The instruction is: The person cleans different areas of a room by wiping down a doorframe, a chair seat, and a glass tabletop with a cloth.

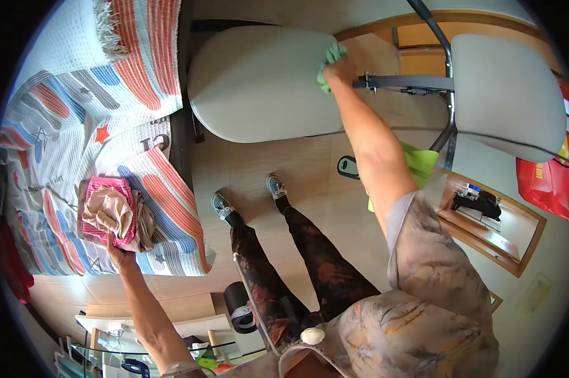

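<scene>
My right hand (pixel 340 70) is closed around a green cloth (pixel 330 58), which touches the front edge of a chair's light grey seat (pixel 265 85). Off to the left, on the bed, lies a small pile of folded clothes (pixel 135 211), with pink and beige pieces and a crumpled beige garment (pixel 108 211) on top. My left hand (pixel 119 253) grips the near edge of this pile, its thumb on top and the other fingers hidden underneath.
A striped, patterned bedspread (pixel 76 138) covers the bed. The chair's grey backrest (pixel 508 94) joins the seat by a dark metal bar. Near it are a red bag (pixel 542 189), a green-yellow cloth (pixel 416 167) and a wood-framed mirror (pixel 492 220). A glass-topped table stands at lower left.
</scene>
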`<act>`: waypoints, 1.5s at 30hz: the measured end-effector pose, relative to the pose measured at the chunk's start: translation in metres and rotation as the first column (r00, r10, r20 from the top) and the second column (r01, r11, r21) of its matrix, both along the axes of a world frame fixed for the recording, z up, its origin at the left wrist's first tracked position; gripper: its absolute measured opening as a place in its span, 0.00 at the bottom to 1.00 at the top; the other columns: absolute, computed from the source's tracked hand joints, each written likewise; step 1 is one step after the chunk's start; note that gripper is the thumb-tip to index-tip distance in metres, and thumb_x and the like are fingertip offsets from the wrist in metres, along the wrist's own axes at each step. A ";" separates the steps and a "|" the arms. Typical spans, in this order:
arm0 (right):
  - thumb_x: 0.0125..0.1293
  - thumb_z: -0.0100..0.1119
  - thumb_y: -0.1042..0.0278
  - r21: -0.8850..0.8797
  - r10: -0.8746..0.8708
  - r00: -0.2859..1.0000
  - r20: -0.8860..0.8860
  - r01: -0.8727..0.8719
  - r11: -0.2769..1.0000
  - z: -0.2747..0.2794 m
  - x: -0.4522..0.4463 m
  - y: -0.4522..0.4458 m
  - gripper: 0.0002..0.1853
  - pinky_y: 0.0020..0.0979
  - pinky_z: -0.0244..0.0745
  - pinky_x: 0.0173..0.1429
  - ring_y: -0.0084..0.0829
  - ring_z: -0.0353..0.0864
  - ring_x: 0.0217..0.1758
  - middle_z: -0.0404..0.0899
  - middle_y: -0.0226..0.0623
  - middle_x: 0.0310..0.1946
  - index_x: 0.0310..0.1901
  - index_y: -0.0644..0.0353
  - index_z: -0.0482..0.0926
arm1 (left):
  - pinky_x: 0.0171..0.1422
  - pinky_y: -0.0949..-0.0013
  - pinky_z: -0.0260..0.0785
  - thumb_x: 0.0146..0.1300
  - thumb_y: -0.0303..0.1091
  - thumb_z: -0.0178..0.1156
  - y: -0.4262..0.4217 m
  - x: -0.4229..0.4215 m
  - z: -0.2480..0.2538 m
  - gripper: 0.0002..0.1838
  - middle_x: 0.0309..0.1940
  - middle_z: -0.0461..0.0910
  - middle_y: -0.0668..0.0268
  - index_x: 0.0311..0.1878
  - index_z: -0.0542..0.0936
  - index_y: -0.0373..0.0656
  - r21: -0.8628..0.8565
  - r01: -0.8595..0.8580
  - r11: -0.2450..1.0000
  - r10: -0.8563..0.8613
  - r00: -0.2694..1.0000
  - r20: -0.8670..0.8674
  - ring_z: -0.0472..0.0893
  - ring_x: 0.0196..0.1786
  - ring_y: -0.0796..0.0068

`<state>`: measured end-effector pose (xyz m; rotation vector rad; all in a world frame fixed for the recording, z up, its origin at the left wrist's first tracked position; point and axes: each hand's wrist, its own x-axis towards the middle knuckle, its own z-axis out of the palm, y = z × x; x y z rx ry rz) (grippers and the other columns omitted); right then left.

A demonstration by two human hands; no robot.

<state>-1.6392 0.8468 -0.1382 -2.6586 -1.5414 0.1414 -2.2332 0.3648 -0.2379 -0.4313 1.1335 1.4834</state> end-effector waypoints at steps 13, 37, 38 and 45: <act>0.56 0.60 0.78 -0.287 0.001 0.727 -0.686 -0.272 0.919 0.020 -0.097 -0.176 0.33 0.35 0.73 0.61 0.39 0.76 0.57 0.74 0.48 0.54 0.66 0.62 0.65 | 0.65 0.51 0.69 0.57 0.40 0.67 0.004 0.001 -0.007 0.30 0.57 0.78 0.60 0.62 0.72 0.40 -0.090 -0.056 0.994 0.053 0.998 -0.029 0.78 0.58 0.57; 0.58 0.66 0.61 0.029 0.734 0.679 -0.028 -0.733 0.679 0.016 -0.172 -0.151 0.28 0.48 0.61 0.65 0.54 0.64 0.59 0.67 0.48 0.60 0.62 0.42 0.73 | 0.65 0.55 0.69 0.57 0.36 0.65 0.020 0.021 0.009 0.28 0.54 0.80 0.58 0.61 0.73 0.37 -0.049 -0.089 0.995 0.087 0.996 -0.034 0.79 0.55 0.60; 0.56 0.67 0.65 0.061 0.789 0.615 -0.020 -0.787 0.615 0.017 -0.172 -0.153 0.28 0.48 0.62 0.64 0.53 0.64 0.58 0.68 0.47 0.60 0.61 0.41 0.74 | 0.65 0.55 0.69 0.56 0.36 0.65 0.018 0.019 0.003 0.29 0.54 0.80 0.58 0.61 0.73 0.37 -0.055 -0.095 0.994 0.093 0.995 -0.036 0.79 0.55 0.60; 0.51 0.67 0.75 0.081 0.938 0.246 -0.245 -0.959 0.272 0.034 -0.170 -0.161 0.29 0.44 0.67 0.62 0.47 0.68 0.55 0.72 0.43 0.54 0.56 0.39 0.78 | 0.67 0.55 0.68 0.53 0.34 0.68 0.033 0.030 0.029 0.30 0.53 0.80 0.59 0.61 0.73 0.38 -0.059 -0.128 0.990 0.126 0.991 -0.040 0.79 0.55 0.60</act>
